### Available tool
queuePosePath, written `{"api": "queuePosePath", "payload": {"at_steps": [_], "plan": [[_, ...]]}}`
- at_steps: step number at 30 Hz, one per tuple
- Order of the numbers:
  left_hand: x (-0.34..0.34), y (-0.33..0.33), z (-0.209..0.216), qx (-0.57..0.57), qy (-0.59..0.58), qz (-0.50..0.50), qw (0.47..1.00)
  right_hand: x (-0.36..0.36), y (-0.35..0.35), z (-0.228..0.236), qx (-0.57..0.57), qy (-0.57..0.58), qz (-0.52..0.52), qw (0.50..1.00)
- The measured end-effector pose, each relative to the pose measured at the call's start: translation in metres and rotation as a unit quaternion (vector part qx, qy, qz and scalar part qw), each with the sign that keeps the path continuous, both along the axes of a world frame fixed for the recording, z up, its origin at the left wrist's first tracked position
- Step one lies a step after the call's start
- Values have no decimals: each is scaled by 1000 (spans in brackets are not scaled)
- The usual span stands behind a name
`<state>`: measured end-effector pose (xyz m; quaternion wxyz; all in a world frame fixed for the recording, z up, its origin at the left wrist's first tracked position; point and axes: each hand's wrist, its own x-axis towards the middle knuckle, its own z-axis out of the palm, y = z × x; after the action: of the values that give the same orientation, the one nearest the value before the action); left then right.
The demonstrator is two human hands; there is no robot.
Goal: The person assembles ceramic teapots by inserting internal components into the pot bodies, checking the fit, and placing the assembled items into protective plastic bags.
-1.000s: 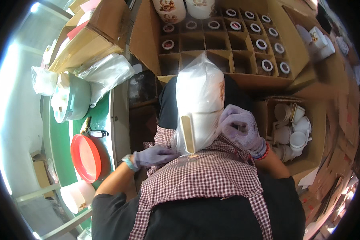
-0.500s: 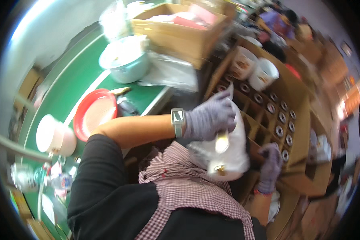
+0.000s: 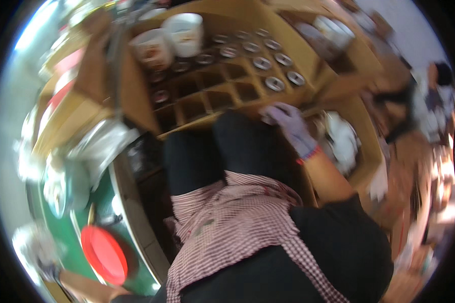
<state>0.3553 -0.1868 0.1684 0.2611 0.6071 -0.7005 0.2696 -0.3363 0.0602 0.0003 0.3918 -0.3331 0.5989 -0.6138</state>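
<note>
The left hand (image 3: 48, 271) adjoins a white bag (image 3: 33, 246) at 8 o'clock; finger state cannot be told. At 2 o'clock, the right hand (image 3: 290, 126) adjoins the divided box (image 3: 222, 98); fingers bend together, grip indeterminate.

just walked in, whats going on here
A person in a checked apron has the left hand at the far left, by a blurred whitish bundle; whether it is gripped is unclear. The right hand is at the near edge of a divided carton partly filled with pale-rimmed round items.
</note>
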Motion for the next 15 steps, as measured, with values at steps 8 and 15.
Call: {"api": "queuePosePath", "payload": {"at_steps": [8, 15], "plan": [[-166, 72, 9, -116, -84, -184, 973, -79, 87, -86, 98, 39, -186, 977], [-256, 113, 21, -151, -153, -237, 947, -182, 220, -220, 613, 461, -145, 626]]}}
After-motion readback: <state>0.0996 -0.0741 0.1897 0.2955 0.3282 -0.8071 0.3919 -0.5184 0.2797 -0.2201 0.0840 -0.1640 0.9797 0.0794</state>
